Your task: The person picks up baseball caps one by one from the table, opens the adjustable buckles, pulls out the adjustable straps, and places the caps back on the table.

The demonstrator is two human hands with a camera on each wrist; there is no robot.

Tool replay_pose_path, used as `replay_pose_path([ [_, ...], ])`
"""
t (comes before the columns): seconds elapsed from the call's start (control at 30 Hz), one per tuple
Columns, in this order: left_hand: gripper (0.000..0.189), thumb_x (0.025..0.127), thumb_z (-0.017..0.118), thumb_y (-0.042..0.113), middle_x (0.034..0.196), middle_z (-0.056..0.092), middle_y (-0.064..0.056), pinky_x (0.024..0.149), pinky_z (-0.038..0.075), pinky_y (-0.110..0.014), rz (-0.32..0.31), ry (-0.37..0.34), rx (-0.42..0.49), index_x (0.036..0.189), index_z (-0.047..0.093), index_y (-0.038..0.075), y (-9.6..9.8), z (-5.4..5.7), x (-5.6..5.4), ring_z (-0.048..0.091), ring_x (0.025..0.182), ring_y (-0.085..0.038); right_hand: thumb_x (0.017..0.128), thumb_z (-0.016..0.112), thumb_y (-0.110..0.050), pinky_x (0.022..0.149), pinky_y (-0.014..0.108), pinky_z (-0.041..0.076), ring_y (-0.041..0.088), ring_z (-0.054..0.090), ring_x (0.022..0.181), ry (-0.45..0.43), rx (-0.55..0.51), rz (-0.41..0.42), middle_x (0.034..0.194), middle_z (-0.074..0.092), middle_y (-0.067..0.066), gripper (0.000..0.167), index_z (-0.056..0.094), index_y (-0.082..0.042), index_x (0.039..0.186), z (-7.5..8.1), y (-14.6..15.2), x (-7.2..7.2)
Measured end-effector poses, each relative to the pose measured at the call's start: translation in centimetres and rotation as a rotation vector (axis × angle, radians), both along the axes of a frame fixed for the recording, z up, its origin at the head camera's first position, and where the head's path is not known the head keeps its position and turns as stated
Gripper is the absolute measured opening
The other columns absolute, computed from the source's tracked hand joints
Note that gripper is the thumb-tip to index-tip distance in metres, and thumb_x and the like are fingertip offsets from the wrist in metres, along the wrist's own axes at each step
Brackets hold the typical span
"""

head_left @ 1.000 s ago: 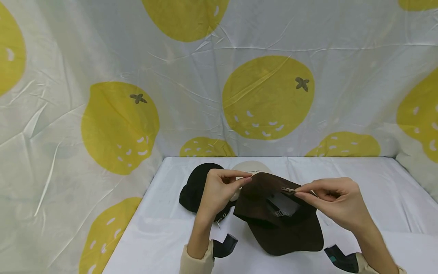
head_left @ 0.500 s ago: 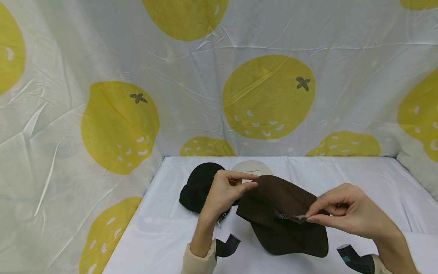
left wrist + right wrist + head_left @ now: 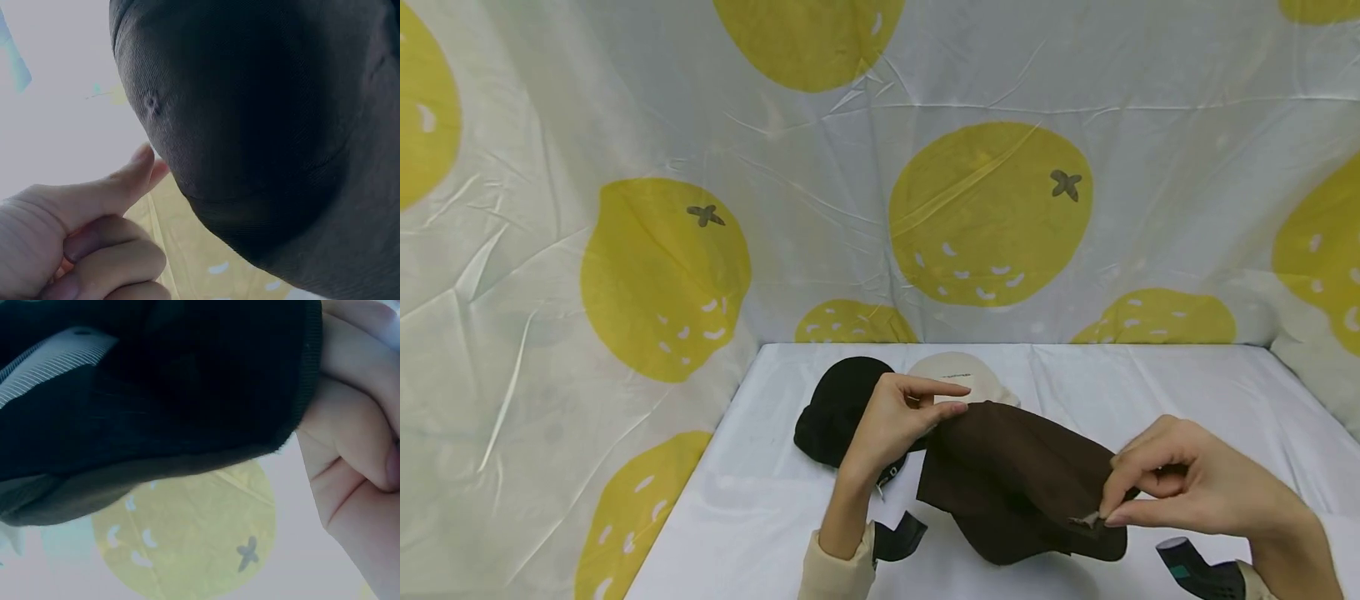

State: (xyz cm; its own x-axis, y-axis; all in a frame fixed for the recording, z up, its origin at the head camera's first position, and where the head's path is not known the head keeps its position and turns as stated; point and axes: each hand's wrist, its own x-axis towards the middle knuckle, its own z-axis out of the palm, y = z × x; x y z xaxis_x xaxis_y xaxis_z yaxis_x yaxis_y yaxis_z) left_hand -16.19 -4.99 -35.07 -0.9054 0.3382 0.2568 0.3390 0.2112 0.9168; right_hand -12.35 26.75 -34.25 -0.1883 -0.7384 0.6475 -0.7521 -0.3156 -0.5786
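A dark brown cap is held tilted low over the white table, its upper left edge raised. At that edge my left hand has thumb and index finger, the thumb tip right at the fabric. In the left wrist view the index tip passes behind the cap, near a small eyelet. My right hand pinches a small light strap end at the cap's lower right. In the right wrist view the cap's dark inside covers those fingertips.
Behind my left hand lies a black cap with a small metal buckle. A cream cap sits beside it at the back. The white cloth-covered table ends at a lemon-print curtain.
My right hand has moved right and down with the strap end, away from the cap's opening. The brown cap has tipped and lowered, hiding its inside. My left hand has shifted slightly right.
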Motion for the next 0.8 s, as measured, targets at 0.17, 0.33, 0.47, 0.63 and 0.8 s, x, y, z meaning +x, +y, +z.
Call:
replay_pose_path([
  [0.17, 0.019, 0.088, 0.083, 0.017, 0.053, 0.044, 0.004, 0.052, 0.029, -0.019, -0.063, -0.034, -0.027, 0.107, 0.084, 0.015, 0.01, 0.01, 0.0, 0.033, 0.053, -0.006, 0.073, 0.077, 0.022, 0.046, 0.006, 0.025, 0.002, 0.024, 0.056, -0.008, 0.026, 0.056, 0.062, 0.039, 0.0, 0.034, 0.074, 0.0, 0.099, -0.09, 0.64, 0.1],
  [0.33, 0.017, 0.089, 0.083, 0.019, 0.052, 0.044, 0.005, 0.053, 0.03, -0.02, -0.154, -0.101, 0.012, 0.106, 0.084, 0.017, -0.08, -0.18, 0.01, 0.031, 0.054, -0.008, 0.074, 0.077, 0.02, 0.046, 0.006, 0.025, 0.002, 0.024, 0.055, -0.014, 0.06, 0.088, 0.061, 0.041, 0.0, 0.033, 0.073, 0.0, 0.099, -0.37, 0.85, 0.09],
  [0.47, 0.017, 0.089, 0.083, 0.017, 0.051, 0.045, 0.003, 0.053, 0.029, -0.021, -0.197, -0.114, 0.04, 0.106, 0.084, 0.013, -0.05, -0.36, -0.02, 0.03, 0.054, -0.008, 0.074, 0.078, 0.019, 0.046, 0.005, 0.026, 0.001, 0.026, 0.052, -0.016, 0.087, 0.1, 0.061, 0.047, 0.0, 0.031, 0.074, -0.001, 0.098, -0.39, 0.83, 0.14],
  [0.63, 0.015, 0.088, 0.083, 0.014, 0.051, 0.049, 0.0, 0.054, 0.028, -0.022, -0.232, -0.114, 0.066, 0.103, 0.084, 0.009, 0.17, -0.62, -0.17, 0.029, 0.055, -0.009, 0.077, 0.077, 0.017, 0.047, 0.005, 0.029, 0.001, 0.026, 0.051, -0.03, 0.131, 0.089, 0.061, 0.049, 0.001, 0.03, 0.074, -0.003, 0.099, -0.5, 0.97, 0.25],
  [0.8, 0.014, 0.086, 0.084, 0.011, 0.056, 0.061, 0.002, 0.055, 0.028, -0.022, -0.261, -0.122, 0.107, 0.098, 0.084, 0.005, 0.41, -0.75, -0.19, 0.032, 0.057, -0.008, 0.078, 0.076, 0.018, 0.047, 0.005, 0.031, 0.002, 0.025, 0.051, -0.064, 0.177, 0.06, 0.058, 0.038, -0.001, 0.033, 0.074, -0.006, 0.101, -0.8, 1.08, 0.33],
])
